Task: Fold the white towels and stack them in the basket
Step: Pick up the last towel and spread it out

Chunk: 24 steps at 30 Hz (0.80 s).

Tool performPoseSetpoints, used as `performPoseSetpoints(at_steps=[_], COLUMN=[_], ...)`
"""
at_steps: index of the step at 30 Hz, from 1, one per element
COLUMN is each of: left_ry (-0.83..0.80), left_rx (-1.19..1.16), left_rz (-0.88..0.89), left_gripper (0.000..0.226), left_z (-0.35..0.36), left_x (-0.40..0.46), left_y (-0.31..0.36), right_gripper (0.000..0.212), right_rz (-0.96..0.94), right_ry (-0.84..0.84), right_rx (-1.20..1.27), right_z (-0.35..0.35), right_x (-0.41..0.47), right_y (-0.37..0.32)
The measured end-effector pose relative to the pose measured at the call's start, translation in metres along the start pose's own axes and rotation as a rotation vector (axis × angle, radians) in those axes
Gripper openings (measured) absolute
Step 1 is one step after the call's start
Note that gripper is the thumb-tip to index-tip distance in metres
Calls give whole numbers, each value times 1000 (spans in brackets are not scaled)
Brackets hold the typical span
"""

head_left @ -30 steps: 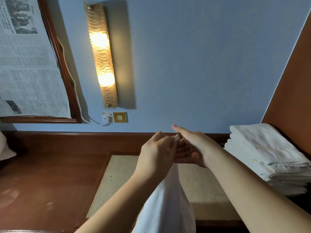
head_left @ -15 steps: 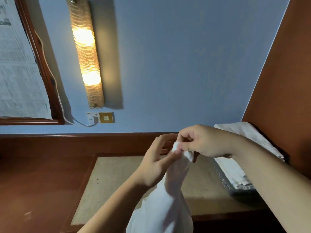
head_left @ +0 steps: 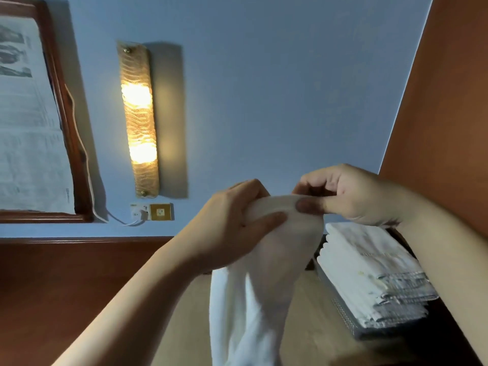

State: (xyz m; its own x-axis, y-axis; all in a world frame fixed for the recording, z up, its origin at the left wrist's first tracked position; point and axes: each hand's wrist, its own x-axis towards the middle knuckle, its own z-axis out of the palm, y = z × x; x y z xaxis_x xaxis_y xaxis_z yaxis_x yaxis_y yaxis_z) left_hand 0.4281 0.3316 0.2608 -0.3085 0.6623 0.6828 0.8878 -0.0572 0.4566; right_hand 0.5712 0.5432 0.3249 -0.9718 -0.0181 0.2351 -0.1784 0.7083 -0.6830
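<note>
Aloft, white towel (head_left: pixel 253 299) hanging lengthwise, seemingly vertical; top edge between both hands (head_left: pixel 290 207).

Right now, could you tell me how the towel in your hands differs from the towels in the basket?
The held towel hangs loose and unfolded; the stacked towels are folded flat. The held towel is up in the air, pinched along its top edge by the left hand and right hand; the stacked towels rest in the basket, untouched. Both are white.
</note>
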Motion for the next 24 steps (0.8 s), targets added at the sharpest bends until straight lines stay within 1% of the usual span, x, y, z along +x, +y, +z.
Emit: performPoseSetpoints(at_steps=[2, 4, 6, 8, 9, 11, 12, 14, 16, 18, 19, 20, 22, 24], left_ry=[129, 175, 112, -3, -61, -145, -158, -110, 1, 100, 111, 78, -54, -151], left_rx=[154, 184, 104, -27, -83, -153, -146, -72, 46, 43, 30, 44, 154, 225], left_rz=[60, -11, -96, -139, -190, -333, -382, -384, -291, -201, -182, -185, -297, -430], left_gripper=[31, 47, 62, 65, 68, 74, 75, 67, 52, 34, 28, 23, 18, 27], left_z=[-15, -16, -13, -7, -5, -1, -2, -15, -45, -76, -84, -85, -72, -56], left_x=[9, 14, 10, -4, -15, -42, -54, -66, -63, -52, -47, -43, -54, -78], left_y=[5, 1, -10, -32, -46, -72, -83, -93, -85, -68, -65, -67, -86, -117], right_gripper=[17, 15, 7, 8, 9, 12, 12, 11, 11, 14, 15, 16, 16, 16], right_rz=[-65, -134, -147, -52, 10, 79, 76, 28, -11, -28, -37, -42, -54, -66], right_ry=[64, 113, 126, 98, 78, 49, 48, 73, 149, 218, 242, 255, 242, 216], right_rx=[-58, -96, -181, -343, -401, -445, -449, -435, -380, -327, -323, -337, -404, -472], right_z=[-1, -3, -2, 5, 10, 24, 31, 42, 46, 45, 43, 41, 39, 40], right_x=[7, 12, 19, 29, 33, 39, 39, 40, 41, 44, 47, 49, 55, 57], right_y=[-16, -34, -43, -38, -33, -23, -19, -14, -9, -2, 1, 4, 9, 15])
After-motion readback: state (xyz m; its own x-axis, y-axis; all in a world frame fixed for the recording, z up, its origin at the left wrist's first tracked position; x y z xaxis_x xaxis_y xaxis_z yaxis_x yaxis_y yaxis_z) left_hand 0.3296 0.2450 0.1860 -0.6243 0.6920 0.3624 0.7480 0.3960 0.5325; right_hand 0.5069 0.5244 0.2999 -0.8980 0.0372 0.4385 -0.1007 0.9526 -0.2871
